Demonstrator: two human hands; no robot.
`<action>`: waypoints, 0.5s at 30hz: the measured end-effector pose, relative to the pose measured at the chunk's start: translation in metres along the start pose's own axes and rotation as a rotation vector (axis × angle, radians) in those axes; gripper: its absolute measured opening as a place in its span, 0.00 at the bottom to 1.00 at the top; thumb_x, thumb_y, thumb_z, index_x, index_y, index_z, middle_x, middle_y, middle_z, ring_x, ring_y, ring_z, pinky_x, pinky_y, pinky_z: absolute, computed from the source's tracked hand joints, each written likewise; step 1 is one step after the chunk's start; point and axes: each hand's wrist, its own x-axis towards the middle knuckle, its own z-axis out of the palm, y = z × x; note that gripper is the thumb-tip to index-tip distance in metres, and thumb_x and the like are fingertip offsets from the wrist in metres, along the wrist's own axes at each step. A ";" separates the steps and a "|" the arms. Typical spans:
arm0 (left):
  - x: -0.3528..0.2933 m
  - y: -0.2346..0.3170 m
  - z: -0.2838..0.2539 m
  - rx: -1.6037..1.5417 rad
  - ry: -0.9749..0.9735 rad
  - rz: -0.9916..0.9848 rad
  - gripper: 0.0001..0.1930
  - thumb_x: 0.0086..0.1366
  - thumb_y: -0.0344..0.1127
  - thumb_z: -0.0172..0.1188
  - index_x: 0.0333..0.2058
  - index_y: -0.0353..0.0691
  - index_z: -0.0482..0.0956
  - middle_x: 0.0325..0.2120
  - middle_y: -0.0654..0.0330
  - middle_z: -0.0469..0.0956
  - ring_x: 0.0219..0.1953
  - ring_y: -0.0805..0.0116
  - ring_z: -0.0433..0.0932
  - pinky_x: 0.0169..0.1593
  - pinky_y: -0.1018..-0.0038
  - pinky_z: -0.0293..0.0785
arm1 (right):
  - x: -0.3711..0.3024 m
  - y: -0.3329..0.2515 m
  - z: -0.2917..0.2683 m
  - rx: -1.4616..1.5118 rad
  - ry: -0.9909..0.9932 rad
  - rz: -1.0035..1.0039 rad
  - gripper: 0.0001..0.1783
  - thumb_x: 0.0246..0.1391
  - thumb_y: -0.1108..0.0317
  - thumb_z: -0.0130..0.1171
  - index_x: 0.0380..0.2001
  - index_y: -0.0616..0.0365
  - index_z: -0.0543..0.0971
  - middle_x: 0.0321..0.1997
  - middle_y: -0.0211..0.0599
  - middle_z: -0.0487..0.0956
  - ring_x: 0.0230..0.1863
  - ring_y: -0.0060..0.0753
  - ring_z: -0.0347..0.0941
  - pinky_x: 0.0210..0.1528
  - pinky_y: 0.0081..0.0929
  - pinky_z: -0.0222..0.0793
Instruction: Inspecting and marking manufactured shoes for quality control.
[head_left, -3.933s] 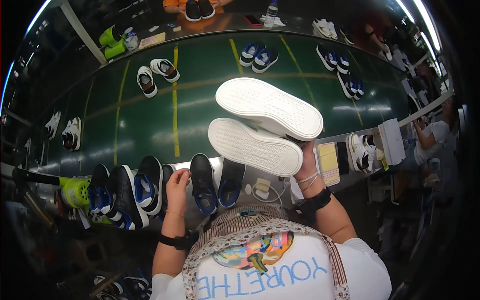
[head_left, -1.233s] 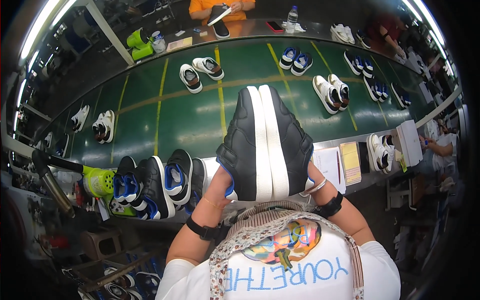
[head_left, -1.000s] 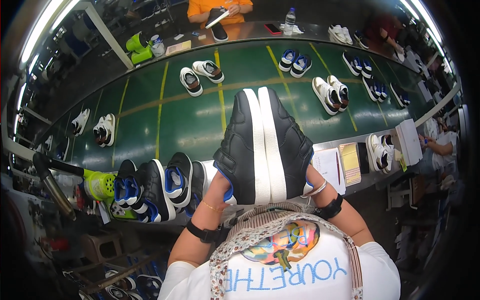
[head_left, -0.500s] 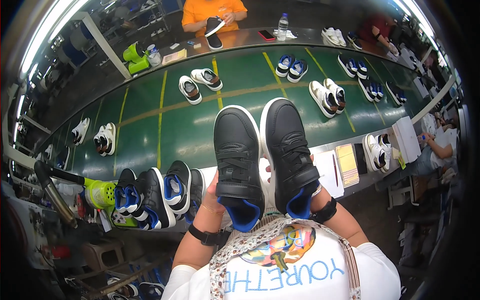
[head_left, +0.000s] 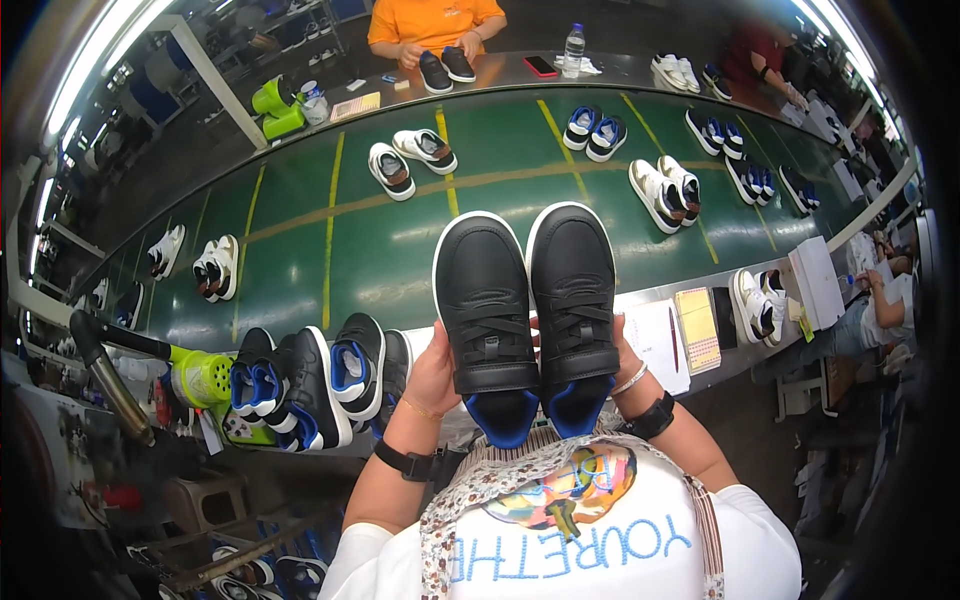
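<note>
A pair of black sneakers with white soles and blue linings is held up in front of my chest, toes pointing away. My left hand (head_left: 433,372) is closed on the outer side of the left sneaker (head_left: 486,290). Gripped from its outer side by my right hand (head_left: 626,362) is the right sneaker (head_left: 571,280). The two sneakers stand side by side, almost touching along their inner edges. Most of my fingers are hidden behind the shoes.
Ahead runs a green conveyor belt (head_left: 390,250) carrying several pairs of shoes. More black-and-blue sneakers (head_left: 315,385) stand left, by a green blower-like device (head_left: 205,380). Papers (head_left: 655,350), a notepad (head_left: 697,325) and white sneakers (head_left: 757,305) lie right. An orange-shirted person (head_left: 437,25) sits opposite.
My two sneakers have come closer together and now line up evenly. The person opposite has lowered a shoe, and two dark shoes now stand together on the far table.
</note>
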 end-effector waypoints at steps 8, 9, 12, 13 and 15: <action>-0.003 0.006 -0.003 0.022 -0.068 0.026 0.30 0.66 0.54 0.32 0.57 0.35 0.55 0.54 0.51 0.63 0.54 0.59 0.65 0.56 0.64 0.63 | 0.002 0.004 -0.012 -0.095 -0.038 -0.031 0.50 0.42 0.29 0.43 0.56 0.61 0.59 0.53 0.41 0.68 0.52 0.33 0.66 0.55 0.31 0.63; -0.004 0.006 -0.006 0.021 -0.070 0.027 0.30 0.66 0.54 0.32 0.57 0.35 0.55 0.54 0.51 0.63 0.54 0.59 0.65 0.56 0.64 0.63 | 0.001 0.002 -0.007 -0.078 -0.048 -0.050 0.47 0.43 0.31 0.46 0.56 0.60 0.60 0.53 0.40 0.68 0.52 0.31 0.66 0.54 0.30 0.63; -0.005 0.008 -0.010 -0.048 -0.201 0.068 0.29 0.67 0.52 0.32 0.57 0.35 0.55 0.54 0.51 0.62 0.55 0.60 0.64 0.57 0.64 0.62 | 0.003 0.004 -0.010 -0.073 -0.030 -0.024 0.44 0.44 0.36 0.51 0.55 0.59 0.61 0.53 0.38 0.69 0.52 0.29 0.66 0.54 0.29 0.63; -0.005 0.009 -0.007 0.008 -0.184 0.064 0.29 0.67 0.52 0.32 0.57 0.35 0.55 0.55 0.51 0.62 0.55 0.60 0.64 0.57 0.64 0.62 | 0.004 0.004 -0.012 -0.082 -0.001 0.023 0.42 0.44 0.38 0.53 0.55 0.58 0.62 0.53 0.37 0.69 0.52 0.28 0.66 0.54 0.28 0.63; -0.006 0.011 -0.013 0.066 -0.178 0.061 0.29 0.67 0.51 0.33 0.58 0.36 0.53 0.56 0.52 0.61 0.56 0.60 0.62 0.58 0.64 0.60 | 0.003 0.001 -0.010 -0.096 -0.032 -0.006 0.42 0.44 0.39 0.55 0.55 0.58 0.62 0.53 0.37 0.69 0.52 0.27 0.66 0.54 0.28 0.63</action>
